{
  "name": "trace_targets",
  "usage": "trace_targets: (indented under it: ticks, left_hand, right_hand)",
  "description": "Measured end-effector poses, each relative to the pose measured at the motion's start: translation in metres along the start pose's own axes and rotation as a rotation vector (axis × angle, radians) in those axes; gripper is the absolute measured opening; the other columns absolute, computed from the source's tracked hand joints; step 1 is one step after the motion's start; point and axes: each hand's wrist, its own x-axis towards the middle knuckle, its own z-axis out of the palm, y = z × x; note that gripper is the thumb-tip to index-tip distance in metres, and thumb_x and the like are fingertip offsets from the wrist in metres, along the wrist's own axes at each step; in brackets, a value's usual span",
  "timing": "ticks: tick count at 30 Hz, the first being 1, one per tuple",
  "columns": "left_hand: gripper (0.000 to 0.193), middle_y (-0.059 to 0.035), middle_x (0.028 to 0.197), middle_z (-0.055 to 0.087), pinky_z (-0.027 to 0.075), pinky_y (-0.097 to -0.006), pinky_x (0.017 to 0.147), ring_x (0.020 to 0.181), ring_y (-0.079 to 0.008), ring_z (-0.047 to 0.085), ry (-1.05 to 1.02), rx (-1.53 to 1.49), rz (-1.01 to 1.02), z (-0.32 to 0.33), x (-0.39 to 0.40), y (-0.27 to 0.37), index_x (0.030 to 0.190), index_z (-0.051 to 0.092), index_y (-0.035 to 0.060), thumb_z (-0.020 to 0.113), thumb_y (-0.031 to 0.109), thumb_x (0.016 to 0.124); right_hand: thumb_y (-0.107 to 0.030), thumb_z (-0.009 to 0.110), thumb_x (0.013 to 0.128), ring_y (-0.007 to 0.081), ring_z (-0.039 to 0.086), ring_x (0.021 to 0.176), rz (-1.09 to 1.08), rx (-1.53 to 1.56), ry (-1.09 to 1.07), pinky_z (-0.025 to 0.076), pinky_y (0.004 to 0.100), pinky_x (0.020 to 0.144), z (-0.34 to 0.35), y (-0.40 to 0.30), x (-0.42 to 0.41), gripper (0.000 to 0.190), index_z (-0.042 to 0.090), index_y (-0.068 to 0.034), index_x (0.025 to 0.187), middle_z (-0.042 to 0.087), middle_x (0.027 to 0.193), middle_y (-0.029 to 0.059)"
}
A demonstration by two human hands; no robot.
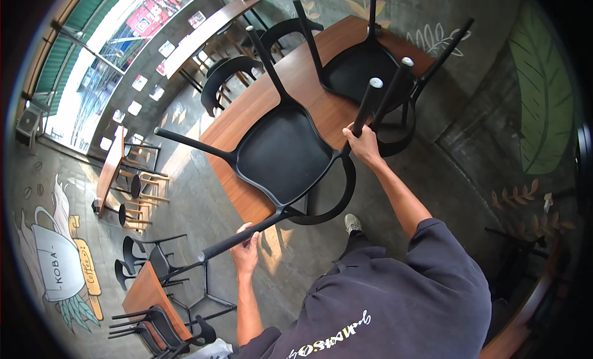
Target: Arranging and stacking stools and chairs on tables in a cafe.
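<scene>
A black plastic chair (282, 150) lies upside down on a wooden tabletop (250, 111), its legs pointing up and outward and its curved backrest hanging past the near edge. My left hand (245, 250) grips one near leg close to the table's corner. Around another leg, on the right side of the same chair, my right hand (363, 143) is closed. Beyond it, a second upturned black chair (361, 69) rests on the far right part of the tabletop, with its backrest close to my right hand.
Black chairs (229, 78) stand along the table's far side. At the lower left is a smaller wooden table (153, 296) with black chairs around it. Stools (143, 185) stand by another table at left. A painted wall (482, 81) rises at right.
</scene>
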Motion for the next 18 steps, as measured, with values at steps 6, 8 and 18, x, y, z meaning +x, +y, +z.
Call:
trace_targets:
  ticks: [6,8,18]
  left_hand:
    - [0.064,-0.0174,0.125,0.051,0.05,-0.0332,0.083,0.104,-0.0241,0.058,-0.028,0.048,0.0,-0.019,-0.029,-0.019,0.134,0.036,0.0014,0.069,0.022,0.083]
    - [0.067,-0.0182,0.127,0.048,0.048,-0.0344,0.086,0.108,-0.0253,0.055,-0.004,-0.068,0.009,-0.031,-0.052,-0.022,0.134,0.035,0.0008,0.07,0.025,0.082]
    - [0.076,-0.0152,0.136,0.039,0.04,-0.0328,0.091,0.115,-0.0234,0.046,0.316,-0.41,0.151,-0.166,-0.151,0.003,0.143,0.02,0.007,0.062,0.034,0.086]
  right_hand:
    - [-0.025,0.063,0.078,0.0366,0.056,0.105,0.004,-0.187,-0.008,0.043,0.0401,0.093,-0.012,-0.002,-0.085,0.059,0.042,0.003,0.125,0.056,0.116,0.0242]
    - [-0.023,0.063,0.08,0.0289,0.056,0.109,-0.033,-0.037,-0.111,0.045,0.0371,0.091,-0.022,-0.036,-0.13,0.053,0.045,0.002,0.123,0.057,0.117,0.0208]
    - [-0.016,0.058,0.087,0.0198,0.06,0.096,-0.654,0.486,-0.283,0.049,0.033,0.08,0.025,-0.219,-0.27,0.055,0.033,-0.004,0.134,0.058,0.112,0.0148]
